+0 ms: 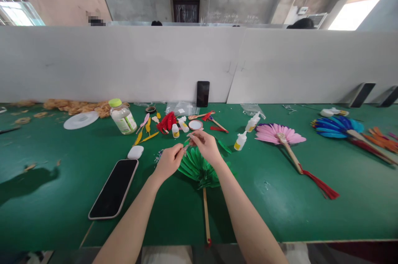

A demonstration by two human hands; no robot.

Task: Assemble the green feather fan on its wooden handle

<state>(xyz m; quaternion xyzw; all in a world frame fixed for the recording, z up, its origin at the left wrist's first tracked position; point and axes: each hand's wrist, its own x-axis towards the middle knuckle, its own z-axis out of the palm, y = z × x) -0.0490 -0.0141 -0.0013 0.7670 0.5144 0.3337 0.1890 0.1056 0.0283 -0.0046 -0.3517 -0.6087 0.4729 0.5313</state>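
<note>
While its slim wooden handle [206, 214] points toward the person, the green feather fan [192, 166] lies on the green tabletop [264, 214], partly hidden beneath the hands; a smartphone [114, 189] lies off to the left. Above the fan's head, the left hand [169, 161] pinches a small green feather [186, 143] between thumb and fingers, and the fingertips of the right hand [205, 145] appear to pinch its other end (the exact grip is too small to read). The feather should be very light, soft along its edges and easily creased, so it is best held by its quill; the fan, likely light too, is best lifted by its stiff handle, sparing the plumes. Beyond stand a glue bottle [240, 141], a bunch of red feathers [168, 122] and, farthest, a black phone [203, 94] propped against the white partition [139, 64].
</note>
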